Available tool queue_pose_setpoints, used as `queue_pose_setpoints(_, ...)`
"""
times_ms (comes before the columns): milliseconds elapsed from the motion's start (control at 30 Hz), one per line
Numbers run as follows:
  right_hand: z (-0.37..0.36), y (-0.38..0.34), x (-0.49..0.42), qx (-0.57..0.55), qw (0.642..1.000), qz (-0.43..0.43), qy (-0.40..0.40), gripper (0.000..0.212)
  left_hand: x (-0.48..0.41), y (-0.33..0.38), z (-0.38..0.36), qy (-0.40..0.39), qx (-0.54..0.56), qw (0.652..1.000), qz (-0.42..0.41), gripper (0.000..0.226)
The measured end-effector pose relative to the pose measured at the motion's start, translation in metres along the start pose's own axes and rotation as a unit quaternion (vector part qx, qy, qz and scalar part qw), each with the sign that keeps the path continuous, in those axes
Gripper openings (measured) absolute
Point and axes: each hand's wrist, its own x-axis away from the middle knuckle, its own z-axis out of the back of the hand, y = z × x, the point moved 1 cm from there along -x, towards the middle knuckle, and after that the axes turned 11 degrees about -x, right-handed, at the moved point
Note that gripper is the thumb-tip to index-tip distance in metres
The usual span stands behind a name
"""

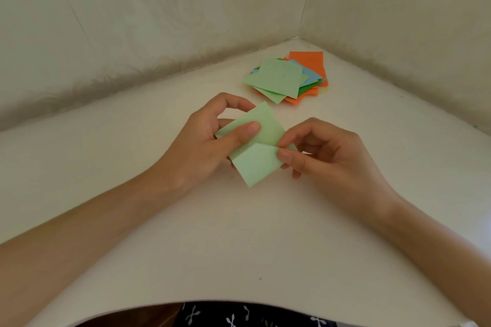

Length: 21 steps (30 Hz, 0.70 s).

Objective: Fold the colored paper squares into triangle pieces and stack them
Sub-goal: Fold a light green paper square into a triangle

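Both hands, left [212, 138] & right [324, 151], pinch light-green paper square [263, 146], part-folded, prob. above worktop [239, 233], near side of paper pile [289, 77].

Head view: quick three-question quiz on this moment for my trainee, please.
1. True or false: the left hand and the right hand both hold the light green paper.
2. Where is the pile of colored squares? A) under the left hand B) beyond the hands, near the far corner of the table C) at the near edge
3. Fill in: the pile's top sheet is ____.
Key: 1 true; 2 B; 3 light green.
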Motion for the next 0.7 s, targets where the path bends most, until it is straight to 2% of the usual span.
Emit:
queue_pose_setpoints(133,0.000,0.003,-0.002,-0.007,1.000,-0.018,0.020,0.027,0.000,0.000,0.000,-0.012,-0.001,1.000,-0.001,0.012)
queue_pose_setpoints(233,0.002,0.003,-0.002,-0.011,0.998,-0.037,0.047,0.036,-0.001,-0.001,-0.001,-0.038,0.003,0.999,0.008,0.029)
queue_pose_setpoints(333,0.003,0.001,-0.003,-0.025,0.997,-0.036,0.066,0.028,-0.003,-0.003,0.000,-0.067,-0.021,0.998,-0.001,0.039)
queue_pose_setpoints(467,0.006,-0.003,-0.003,-0.083,0.994,-0.024,0.067,0.022,-0.003,-0.006,0.004,-0.109,-0.018,0.993,-0.038,0.023)
queue_pose_setpoints(600,0.009,0.000,-0.002,-0.113,0.992,-0.035,0.040,0.033,-0.005,-0.010,0.010,-0.136,0.057,0.989,-0.012,0.029)
queue_pose_setpoints(700,0.009,0.000,0.001,-0.081,0.996,-0.010,0.023,0.035,-0.006,-0.009,0.007,-0.092,0.029,0.995,-0.005,0.012)
